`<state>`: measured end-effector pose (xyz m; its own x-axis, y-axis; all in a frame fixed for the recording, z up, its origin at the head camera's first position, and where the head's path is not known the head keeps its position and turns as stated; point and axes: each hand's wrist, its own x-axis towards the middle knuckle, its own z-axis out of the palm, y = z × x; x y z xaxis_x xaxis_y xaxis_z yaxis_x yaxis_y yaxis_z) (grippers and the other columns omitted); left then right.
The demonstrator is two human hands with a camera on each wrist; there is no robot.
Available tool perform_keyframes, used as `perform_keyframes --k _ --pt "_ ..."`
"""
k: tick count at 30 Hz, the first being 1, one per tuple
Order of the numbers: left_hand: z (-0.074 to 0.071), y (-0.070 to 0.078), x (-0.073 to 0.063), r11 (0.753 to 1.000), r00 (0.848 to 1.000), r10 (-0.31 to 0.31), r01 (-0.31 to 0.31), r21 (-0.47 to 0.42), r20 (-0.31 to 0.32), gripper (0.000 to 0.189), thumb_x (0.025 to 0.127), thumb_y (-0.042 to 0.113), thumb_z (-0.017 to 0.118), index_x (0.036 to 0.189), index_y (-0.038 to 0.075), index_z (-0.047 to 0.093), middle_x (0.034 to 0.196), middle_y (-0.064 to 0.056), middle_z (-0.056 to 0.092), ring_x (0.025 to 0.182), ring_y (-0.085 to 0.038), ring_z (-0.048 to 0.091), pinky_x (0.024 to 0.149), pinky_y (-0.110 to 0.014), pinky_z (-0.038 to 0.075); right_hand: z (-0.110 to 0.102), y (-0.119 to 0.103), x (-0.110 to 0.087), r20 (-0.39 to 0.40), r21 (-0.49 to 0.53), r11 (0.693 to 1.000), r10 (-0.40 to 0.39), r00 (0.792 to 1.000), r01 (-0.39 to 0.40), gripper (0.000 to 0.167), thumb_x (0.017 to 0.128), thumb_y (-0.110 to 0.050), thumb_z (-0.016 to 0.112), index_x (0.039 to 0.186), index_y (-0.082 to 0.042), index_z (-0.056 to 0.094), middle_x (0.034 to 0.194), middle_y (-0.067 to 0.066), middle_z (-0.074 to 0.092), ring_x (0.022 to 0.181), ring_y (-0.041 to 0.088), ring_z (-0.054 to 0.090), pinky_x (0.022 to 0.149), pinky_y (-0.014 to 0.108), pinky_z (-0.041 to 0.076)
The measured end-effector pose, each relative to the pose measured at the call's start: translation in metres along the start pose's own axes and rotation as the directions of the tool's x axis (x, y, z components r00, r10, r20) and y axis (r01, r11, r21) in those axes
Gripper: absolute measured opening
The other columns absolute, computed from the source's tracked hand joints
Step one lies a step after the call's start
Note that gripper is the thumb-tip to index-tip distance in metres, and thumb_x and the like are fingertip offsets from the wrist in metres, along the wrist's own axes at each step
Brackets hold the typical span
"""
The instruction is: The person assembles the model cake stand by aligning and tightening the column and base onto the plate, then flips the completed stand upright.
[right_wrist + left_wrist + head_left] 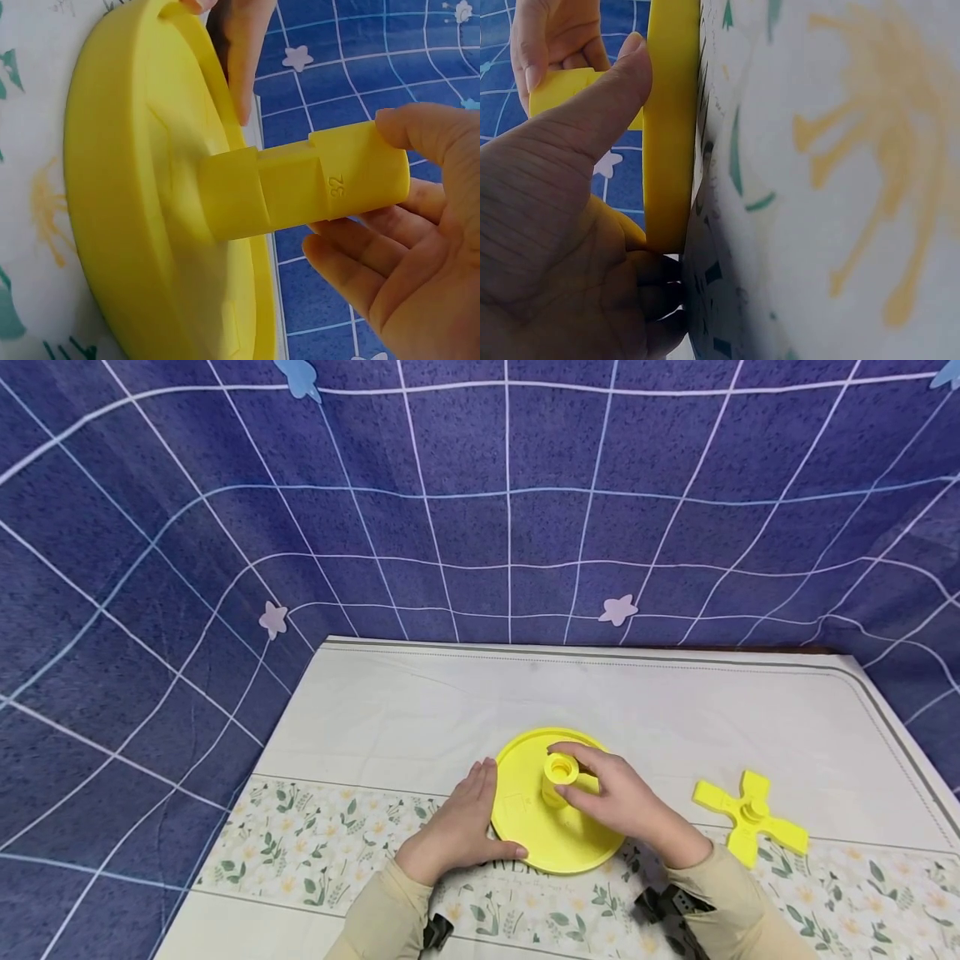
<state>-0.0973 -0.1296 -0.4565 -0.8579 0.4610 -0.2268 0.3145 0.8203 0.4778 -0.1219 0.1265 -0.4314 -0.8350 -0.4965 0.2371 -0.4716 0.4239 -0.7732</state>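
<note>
On the desk (pixel 420 693), my right grip (pixel 615 793) pinches the post (pixel 553 787) mid-disc from three o'clock, my left grip (pixel 463 822) straight-fingered against the disc (pixel 536 839) at nine; both pieces look light, stiff, best held by barrel and rim.

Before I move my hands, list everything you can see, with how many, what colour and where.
Round tray: one, yellow, on the table between the hands
Post: one, yellow, upright at the tray's middle
Four-armed piece: one, yellow, on the table, right of the tray
Tablecloth: one, white with a floral band, over the table
Hanging cloth: blue with pale grid lines and star shapes, behind and beside the table; number of pieces unclear
Wrist devices: two, black, one at each wrist
Sleeves: two, beige, on the forearms
Left hand: one, bare, against the tray's rim
Right hand: one, bare, gripping the post
</note>
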Motion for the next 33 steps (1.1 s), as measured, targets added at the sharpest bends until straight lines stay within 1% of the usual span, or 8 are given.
perform_keyframes --k 5,10,17,21,24,27,30,33 --pt "0.000 0.000 0.000 1.000 1.000 0.009 -0.009 0.004 -0.001 0.125 0.077 0.068 0.068 0.154 -0.004 0.001 0.161 -0.019 0.003 0.148 -0.032 0.002 0.119 -0.045 0.015 0.004 -0.001 0.000 -0.060 -0.025 0.998 0.053 0.997 -0.055 0.045 0.089 -0.024 0.074 0.129 -0.009 0.061 0.128 0.002 0.062 0.118 0.021 0.059 0.096 0.041 0.051" --pt "0.000 0.000 0.000 1.000 1.000 0.012 -0.012 0.003 -0.001 0.125 0.077 0.068 0.068 0.154 -0.004 0.001 0.161 -0.020 0.003 0.148 -0.032 0.002 0.119 -0.045 0.015 0.010 -0.004 0.000 -0.148 -0.091 0.993 0.062 0.987 -0.076 0.042 0.083 -0.025 0.080 0.118 -0.012 0.063 0.110 -0.003 0.066 0.102 0.017 0.065 0.086 0.037 0.056" --pt "0.000 0.000 0.001 1.000 1.000 0.012 -0.012 0.005 -0.003 0.125 0.077 0.069 0.068 0.154 -0.004 0.001 0.161 -0.020 0.003 0.148 -0.032 0.002 0.119 -0.045 0.015 0.014 -0.006 -0.001 -0.220 -0.193 0.975 0.067 0.973 -0.110 0.047 0.078 -0.030 0.083 0.116 -0.011 0.062 0.102 0.000 0.068 0.092 0.022 0.067 0.079 0.040 0.057" --pt "0.000 0.001 0.000 1.000 1.000 0.013 -0.013 0.005 -0.006 0.125 0.077 0.068 0.068 0.154 -0.004 0.002 0.161 -0.020 0.003 0.148 -0.033 0.002 0.119 -0.046 0.015 0.012 -0.005 -0.002 -0.197 -0.185 0.977 0.067 0.978 -0.104 0.052 0.082 -0.034 0.080 0.122 -0.010 0.058 0.107 0.004 0.068 0.096 0.024 0.066 0.082 0.041 0.056" --pt "0.000 0.001 0.000 1.000 1.000 0.017 -0.017 0.000 -0.008 0.125 0.077 0.067 0.069 0.154 -0.004 0.002 0.161 -0.020 0.004 0.148 -0.033 0.003 0.119 -0.046 0.015 0.008 -0.002 -0.002 -0.154 -0.131 0.989 0.046 0.987 -0.067 0.054 0.088 -0.033 0.073 0.132 -0.010 0.052 0.116 0.007 0.066 0.106 0.025 0.064 0.090 0.042 0.054" --pt "0.000 0.001 0.000 1.000 1.000 0.020 -0.020 -0.003 -0.011 0.124 0.077 0.066 0.070 0.154 -0.005 0.003 0.161 -0.021 0.004 0.148 -0.033 0.003 0.119 -0.046 0.016 0.003 0.002 -0.001 -0.091 -0.029 1.000 0.002 0.996 -0.004 0.053 0.094 -0.026 0.067 0.141 -0.011 0.046 0.127 0.011 0.062 0.118 0.025 0.058 0.099 0.043 0.049" --pt "-0.001 0.002 -0.001 1.000 1.000 0.018 -0.019 -0.007 -0.011 0.124 0.077 0.066 0.070 0.154 -0.004 0.003 0.161 -0.020 0.004 0.148 -0.033 0.003 0.119 -0.046 0.016 -0.001 0.006 0.000 -0.015 0.090 0.995 -0.050 0.999 0.051 0.053 0.096 -0.015 0.064 0.144 -0.007 0.044 0.138 0.013 0.054 0.129 0.028 0.050 0.106 0.045 0.042" --pt "-0.001 0.001 -0.001 1.000 1.000 0.015 -0.015 -0.010 -0.009 0.124 0.077 0.066 0.070 0.154 -0.004 0.003 0.161 -0.020 0.004 0.148 -0.032 0.003 0.119 -0.046 0.016 -0.005 0.009 0.001 0.055 0.162 0.985 -0.064 0.996 0.055 0.052 0.096 -0.009 0.062 0.144 -0.004 0.044 0.144 0.014 0.048 0.134 0.030 0.043 0.108 0.046 0.037"
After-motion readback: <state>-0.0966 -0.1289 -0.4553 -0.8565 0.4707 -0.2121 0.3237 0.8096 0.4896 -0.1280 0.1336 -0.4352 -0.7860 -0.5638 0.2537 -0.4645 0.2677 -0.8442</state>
